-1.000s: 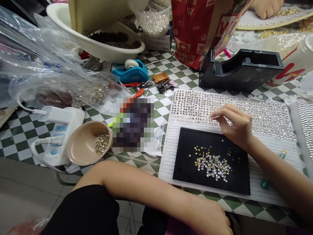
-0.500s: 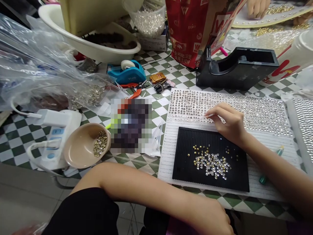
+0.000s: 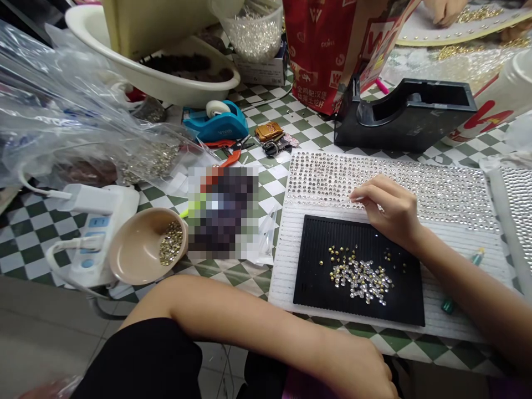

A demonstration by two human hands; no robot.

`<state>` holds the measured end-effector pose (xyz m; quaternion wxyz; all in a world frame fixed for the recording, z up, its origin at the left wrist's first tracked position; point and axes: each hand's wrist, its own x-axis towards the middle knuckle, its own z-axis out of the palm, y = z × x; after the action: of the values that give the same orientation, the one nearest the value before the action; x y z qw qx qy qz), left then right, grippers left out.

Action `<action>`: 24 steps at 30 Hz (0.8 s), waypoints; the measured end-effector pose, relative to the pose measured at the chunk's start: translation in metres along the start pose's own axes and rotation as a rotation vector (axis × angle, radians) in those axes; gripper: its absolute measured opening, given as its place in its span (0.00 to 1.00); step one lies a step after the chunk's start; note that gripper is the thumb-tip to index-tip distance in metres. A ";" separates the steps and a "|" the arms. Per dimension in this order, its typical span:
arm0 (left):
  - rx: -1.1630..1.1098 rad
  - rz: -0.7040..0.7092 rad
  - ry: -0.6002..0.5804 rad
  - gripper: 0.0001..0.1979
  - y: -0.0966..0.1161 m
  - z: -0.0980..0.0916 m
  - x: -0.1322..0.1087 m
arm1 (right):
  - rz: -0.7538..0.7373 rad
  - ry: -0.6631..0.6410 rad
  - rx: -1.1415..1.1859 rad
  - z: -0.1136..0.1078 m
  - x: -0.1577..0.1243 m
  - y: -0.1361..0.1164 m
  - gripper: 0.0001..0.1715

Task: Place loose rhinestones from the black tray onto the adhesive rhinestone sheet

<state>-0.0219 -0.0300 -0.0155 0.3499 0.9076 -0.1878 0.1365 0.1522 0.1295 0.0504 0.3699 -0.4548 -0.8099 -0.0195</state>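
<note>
My right hand (image 3: 390,209) is closed in a pinch above the lower edge of the rhinestone rows (image 3: 332,177). Whatever its fingertips hold is too small to make out. The rows cover the upper part of a white ridged board (image 3: 282,266). On that board lies a black ridged tray (image 3: 316,288), bearing a loose pile of clear and gold-backed rhinestones (image 3: 366,281). My left hand (image 3: 361,368) rests low at the frame's bottom, over my lap and below the table edge. Its fingers point down and are mostly hidden.
A beige bowl (image 3: 137,249) with rhinestones stands beside a white power strip (image 3: 120,205). A teal pen (image 3: 461,282) lies under my right forearm. Behind are a black tape dispenser (image 3: 399,124), a blue tape dispenser (image 3: 224,124) and orange-handled pliers (image 3: 230,158). Another person's hand (image 3: 446,10) shows top right.
My right hand has shifted very slightly to the right, still pinched over the rows. My left arm and the rhinestone pile look unchanged.
</note>
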 end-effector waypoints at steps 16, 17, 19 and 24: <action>-0.033 0.004 -0.054 0.12 0.000 -0.002 0.001 | 0.027 0.032 -0.027 -0.003 -0.003 0.001 0.14; -0.034 0.000 -0.076 0.12 0.000 -0.004 0.001 | 0.026 0.029 -0.032 -0.003 -0.004 0.001 0.14; -0.030 -0.006 -0.098 0.13 0.000 -0.007 0.001 | 0.027 0.023 -0.042 -0.003 -0.004 0.001 0.14; -0.036 -0.007 -0.052 0.12 0.001 -0.009 0.001 | 0.019 0.025 -0.045 -0.003 -0.003 0.001 0.14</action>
<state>-0.0224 -0.0245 -0.0081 0.3619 0.9049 -0.1958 0.1083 0.1553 0.1264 0.0508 0.3697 -0.4704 -0.8003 -0.0398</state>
